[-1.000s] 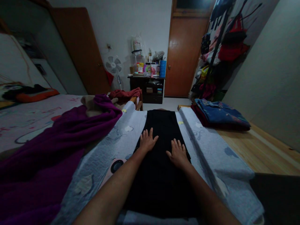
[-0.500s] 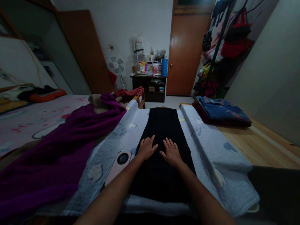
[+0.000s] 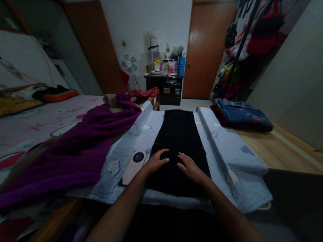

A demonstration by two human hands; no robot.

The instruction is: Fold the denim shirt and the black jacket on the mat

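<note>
A black garment (image 3: 179, 131), which looks like folded trousers, lies lengthwise on a pale quilted cloth (image 3: 222, 168). My left hand (image 3: 156, 162) is over its left half, fingers apart and holding nothing. Over the right half is my right hand (image 3: 190, 165), its fingers loosely stretched and also without anything in them. Whether the fingertips touch the fabric I cannot tell. Just left of the garment, beside my left forearm, a pink phone (image 3: 133, 167) with a round black camera ring rests on the cloth.
A purple blanket (image 3: 83, 148) spreads across the left, over the edge of a bed (image 3: 63, 116). Folded clothes (image 3: 244, 114), blue on dark red, are stacked on a wooden surface (image 3: 254, 149) at right. Farther back stand a dark cabinet (image 3: 165, 97), a white fan (image 3: 130, 64) and a door (image 3: 209, 50).
Both hands have drawn back toward me along the black garment, and their fingers are more bent. My view has shifted, showing more below the cloth's near edge.
</note>
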